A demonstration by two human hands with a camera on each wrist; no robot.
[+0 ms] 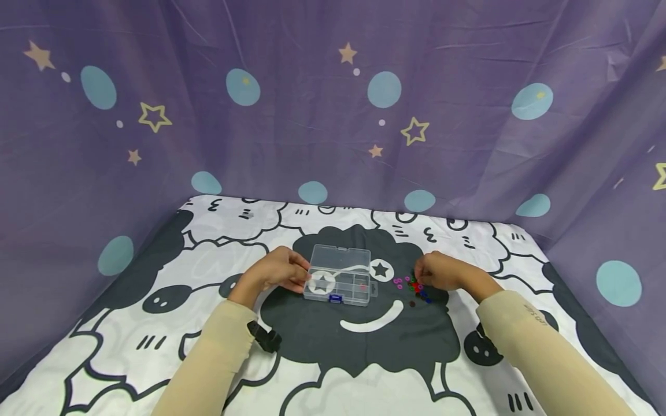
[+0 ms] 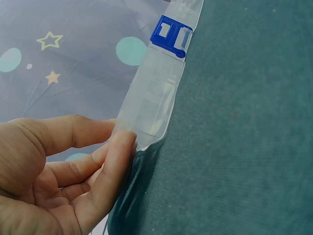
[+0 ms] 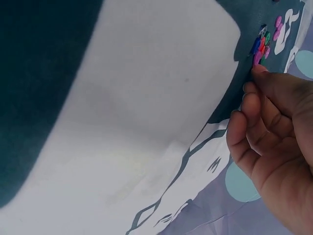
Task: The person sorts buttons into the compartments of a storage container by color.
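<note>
My left hand (image 1: pixel 288 269) holds the left side of a clear plastic compartment box (image 1: pixel 355 296), which stands with its lid (image 1: pixel 340 256) raised. In the left wrist view, thumb and fingers pinch the box's end, and a blue latch (image 2: pixel 171 36) sits on its front. A small red piece (image 1: pixel 363 287) lies in a right-hand compartment. My right hand (image 1: pixel 439 271) is over a pile of small coloured button-like pieces (image 1: pixel 416 287), its fingers bent. In the right wrist view a purple piece (image 3: pixel 257 58) is right at the fingertips; I cannot tell whether they grip it.
Several loose pink pieces (image 1: pixel 398 283) lie left of the pile, with blue pieces (image 1: pixel 425 297) and a dark brown one (image 1: pixel 412 304) nearer me. A cartoon-print cloth (image 1: pixel 364 346) covers the surface. Behind it hangs a purple curtain (image 1: pixel 312 144).
</note>
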